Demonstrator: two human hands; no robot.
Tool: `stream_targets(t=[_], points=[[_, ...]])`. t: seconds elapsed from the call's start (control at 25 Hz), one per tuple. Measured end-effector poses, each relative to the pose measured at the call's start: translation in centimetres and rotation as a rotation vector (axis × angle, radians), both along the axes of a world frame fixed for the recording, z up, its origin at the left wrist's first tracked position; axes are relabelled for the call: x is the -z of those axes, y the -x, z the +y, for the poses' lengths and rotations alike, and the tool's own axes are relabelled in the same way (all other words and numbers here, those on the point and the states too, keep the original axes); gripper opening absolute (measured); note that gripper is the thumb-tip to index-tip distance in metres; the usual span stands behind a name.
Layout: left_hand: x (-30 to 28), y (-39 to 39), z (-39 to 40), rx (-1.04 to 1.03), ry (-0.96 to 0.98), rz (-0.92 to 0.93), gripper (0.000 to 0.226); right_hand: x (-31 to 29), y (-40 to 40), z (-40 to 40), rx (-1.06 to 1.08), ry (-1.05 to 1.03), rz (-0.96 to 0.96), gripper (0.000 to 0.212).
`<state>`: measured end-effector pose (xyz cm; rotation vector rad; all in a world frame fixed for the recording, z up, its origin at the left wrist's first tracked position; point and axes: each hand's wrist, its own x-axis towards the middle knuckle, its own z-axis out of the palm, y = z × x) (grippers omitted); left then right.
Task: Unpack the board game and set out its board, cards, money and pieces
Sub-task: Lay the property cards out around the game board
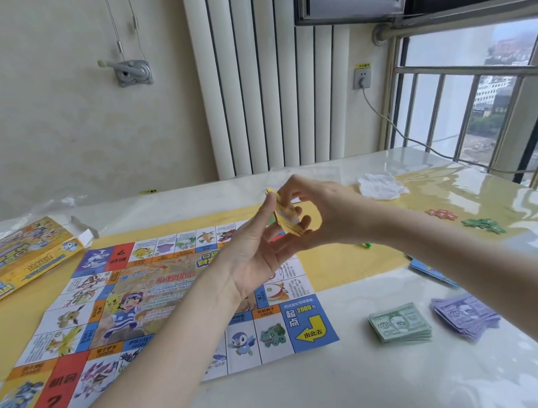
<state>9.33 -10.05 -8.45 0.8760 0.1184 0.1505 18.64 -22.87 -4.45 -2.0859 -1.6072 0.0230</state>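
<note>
Box [10,264], flattened yellow card, far left; paper board [158,309] lies flat on bench [322,397]. Left hand [258,257] and right hand [317,211] each grip thin yellow cards [286,217] above the board. Advice: square edges before setting down. Green notes [400,323], purple notes [465,318] stacked right.
</note>
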Motion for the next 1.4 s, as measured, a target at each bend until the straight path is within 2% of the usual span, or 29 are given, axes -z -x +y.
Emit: stream_targets(t=[0.2, 0.32, 0.4, 0.48, 0.6, 0.72, 0.8, 0.96, 1.0, 1.08, 1.16, 1.2, 1.32, 1.36, 1.4], points=[[-1.1, 1.7, 0.8, -0.012, -0.035, -0.037, 0.044, -0.8, 0.8, 1.0, -0.094, -0.038, 0.120, 0.047], [-1.1, 2.3, 1.4, -0.017, -0.009, -0.038, 0.038, -0.7, 1.3, 1.8, -0.142, -0.044, 0.224, 0.053], [-0.9, 2.5, 1.5, -0.004, -0.020, -0.008, 0.035, -0.7, 1.5, 2.2, -0.111, -0.075, 0.265, 0.045], [-0.9, 2.8, 1.5, 0.032, -0.026, 0.002, 0.040, -0.5, 1.7, 2.4, -0.031, -0.126, 0.149, 0.036], [-0.9, 3.3, 1.5, 0.082, -0.057, -0.004, 0.039, 0.4, 1.5, 2.4, 0.011, -0.180, -0.067, 0.036], [-0.7, 3.6, 2.0, 0.034, -0.105, 0.003, 0.030, 1.1, 1.1, 2.2, -0.025, -0.118, 0.015, 0.039], [-0.6, 3.5, 2.1, -0.022, -0.115, 0.011, 0.027, 1.4, 1.0, 2.1, -0.027, -0.148, 0.022, 0.037], [-0.4, 3.4, 2.0, -0.145, -0.097, 0.053, 0.018, 1.9, 0.9, 2.3, -0.092, -0.237, -0.376, 0.030], [-0.2, 3.4, 2.0, -0.165, -0.087, 0.073, 0.015, 2.1, 0.8, 2.3, -0.122, -0.228, -0.444, 0.031], [0.2, 3.6, 2.2, -0.193, -0.056, 0.116, 0.012, 2.5, 1.0, 2.1, -0.176, -0.181, -0.459, 0.030], [0.6, 3.8, 2.8, -0.230, -0.037, 0.148, 0.013, 2.6, 1.1, 1.9, -0.128, -0.197, -0.295, 0.022], [0.6, 4.0, 3.2, -0.260, -0.031, 0.151, 0.015, 2.3, 1.2, 1.7, -0.038, -0.243, -0.099, 0.017], [0.5, 4.2, 4.2, -0.336, -0.031, 0.144, 0.021, 1.0, 0.8, 1.4, 0.195, -0.477, 0.734, 0.010], [0.3, 4.2, 4.2, -0.334, -0.056, 0.141, 0.019, 0.9, 0.7, 1.2, 0.226, -0.517, 0.900, 0.008], [0.1, 4.2, 4.0, -0.318, -0.093, 0.140, 0.018, 0.9, 0.6, 1.2, 0.243, -0.524, 0.987, 0.008]])
